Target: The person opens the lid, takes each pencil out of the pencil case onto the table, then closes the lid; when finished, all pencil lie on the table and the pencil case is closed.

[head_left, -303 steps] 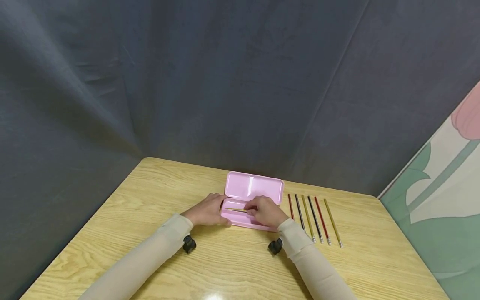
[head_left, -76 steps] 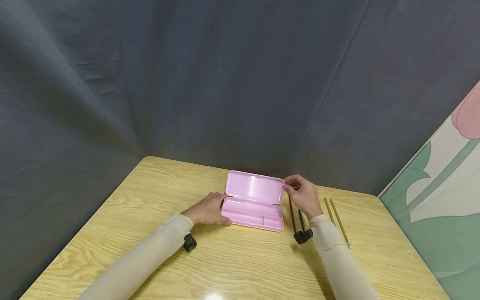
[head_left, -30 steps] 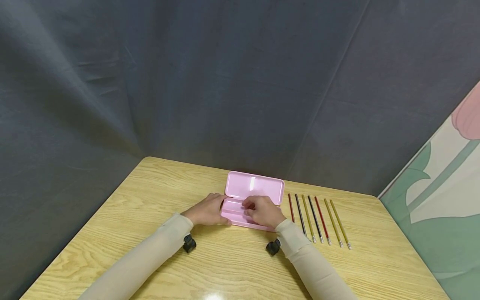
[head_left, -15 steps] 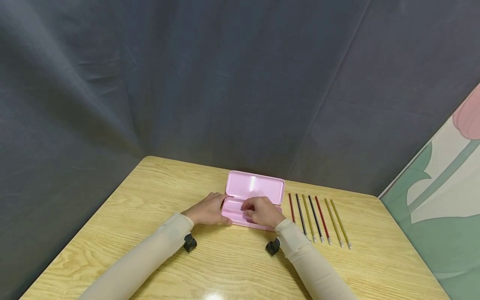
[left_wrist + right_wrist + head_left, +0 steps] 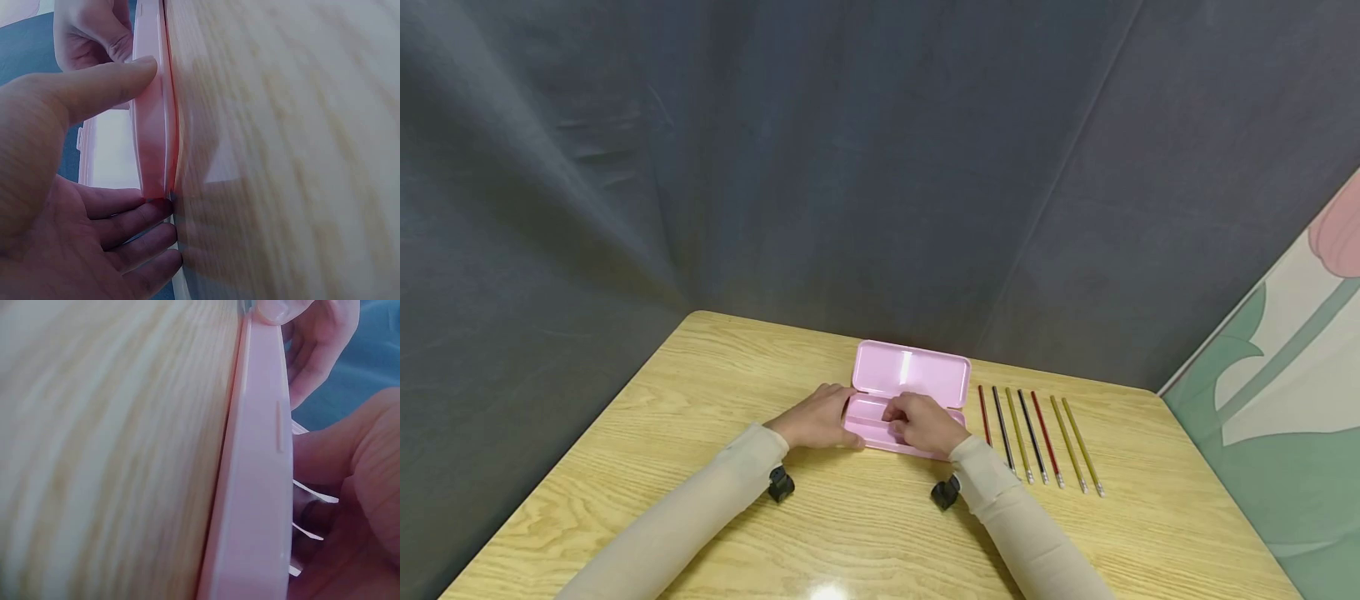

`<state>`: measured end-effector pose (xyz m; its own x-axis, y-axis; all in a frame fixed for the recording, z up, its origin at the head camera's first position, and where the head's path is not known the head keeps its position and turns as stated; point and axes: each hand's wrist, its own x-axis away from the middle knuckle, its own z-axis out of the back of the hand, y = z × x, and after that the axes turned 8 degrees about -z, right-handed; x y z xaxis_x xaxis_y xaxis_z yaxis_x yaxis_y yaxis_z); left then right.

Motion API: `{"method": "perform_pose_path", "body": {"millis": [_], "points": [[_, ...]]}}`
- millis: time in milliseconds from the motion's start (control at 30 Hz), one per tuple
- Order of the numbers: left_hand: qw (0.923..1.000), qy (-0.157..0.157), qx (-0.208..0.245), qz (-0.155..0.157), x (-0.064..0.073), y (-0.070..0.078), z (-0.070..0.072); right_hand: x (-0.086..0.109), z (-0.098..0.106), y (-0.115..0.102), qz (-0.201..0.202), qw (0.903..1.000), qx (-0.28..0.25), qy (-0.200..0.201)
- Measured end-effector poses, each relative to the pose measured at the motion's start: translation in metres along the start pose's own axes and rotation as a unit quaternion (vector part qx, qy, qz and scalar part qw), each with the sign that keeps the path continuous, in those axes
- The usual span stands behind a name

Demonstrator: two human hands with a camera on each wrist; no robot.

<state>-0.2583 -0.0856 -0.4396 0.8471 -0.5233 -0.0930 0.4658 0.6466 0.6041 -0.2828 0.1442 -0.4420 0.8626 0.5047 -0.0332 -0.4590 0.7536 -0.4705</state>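
Observation:
A pink pencil case lies open on the table with its lid folded back. At its left end is my left hand; in the left wrist view the thumb presses the front wall and the fingers lie at the end wall, gripping the corner. My right hand reaches into the case's base with bent fingers, thumb and index at the inner divider. The front wall hides those fingertips in the right wrist view, so I cannot tell whether they pinch the divider. The visible left part of the base holds no pencils.
Several red, dark and yellow pencils lie in a row to the right of the case, eraser ends toward me. My right sleeve passes close to the leftmost ones. A dark curtain hangs behind the wooden table.
Ten seconds ago a pencil lay in the case; the row on the right has since gained a yellow one. My right hand has returned from the lid's right side into the case. The left hand stays put.

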Motion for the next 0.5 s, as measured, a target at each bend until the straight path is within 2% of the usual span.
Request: {"method": "perform_pose_path", "body": {"millis": [200, 500], "points": [[1.0000, -0.004, -0.005, 0.002, -0.0010, -0.0015, -0.0015, 0.0007, 0.0008, -0.0031, -0.002, 0.9998, -0.019, -0.010], [1.0000, -0.002, -0.004, -0.005, -0.0007, -0.0009, -0.0001, 0.0008, 0.0086, -0.0013, 0.006, 0.9993, -0.016, -0.034]]}}
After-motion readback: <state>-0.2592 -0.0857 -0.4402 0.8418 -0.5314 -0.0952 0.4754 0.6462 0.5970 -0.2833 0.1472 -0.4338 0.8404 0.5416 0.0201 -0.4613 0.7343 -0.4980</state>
